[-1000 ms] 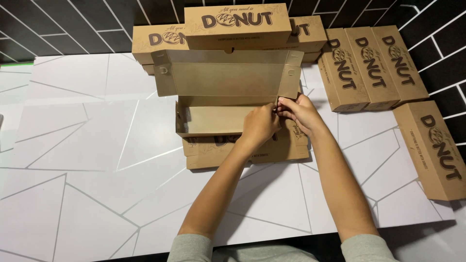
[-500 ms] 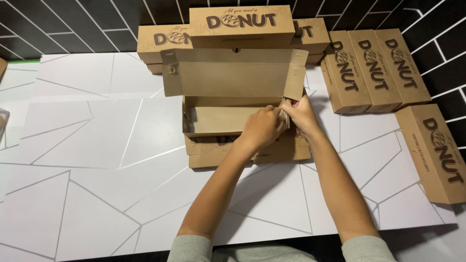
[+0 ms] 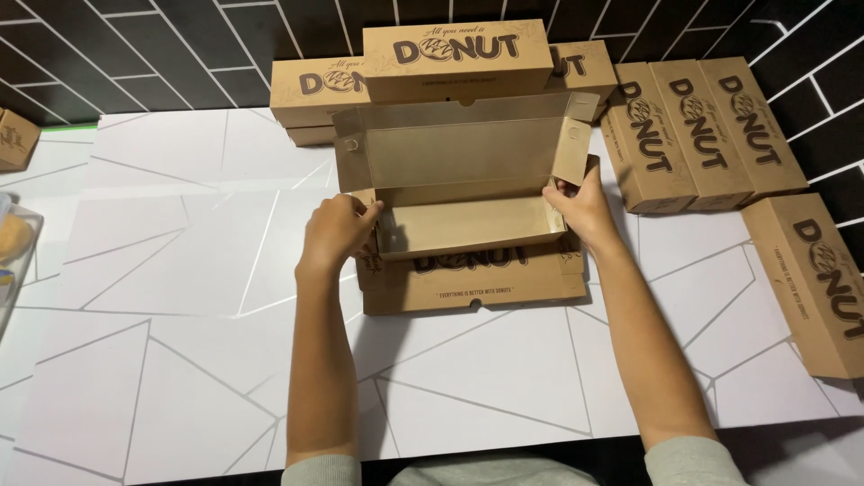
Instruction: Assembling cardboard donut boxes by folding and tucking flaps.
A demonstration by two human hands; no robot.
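A brown cardboard donut box [image 3: 463,225] stands open in the middle of the white table [image 3: 180,297], its lid [image 3: 459,148] raised toward the back. It rests on a flat, unfolded box blank [image 3: 472,283]. My left hand [image 3: 335,232] grips the box's left end wall, fingers curled over the edge. My right hand [image 3: 580,209] holds the right end wall, just under the lid's side flap [image 3: 572,151]. The inside of the box is bare.
Closed brown donut boxes are stacked behind the open one [image 3: 454,58]. Three more lie side by side at the right [image 3: 697,130], and another lies near the right edge [image 3: 814,283]. A small brown box [image 3: 16,139] and a clear container [image 3: 13,247] sit at the far left.
My left hand has moved from the box's right end, beside my right hand, across to its left end. My right hand stays at the right end.
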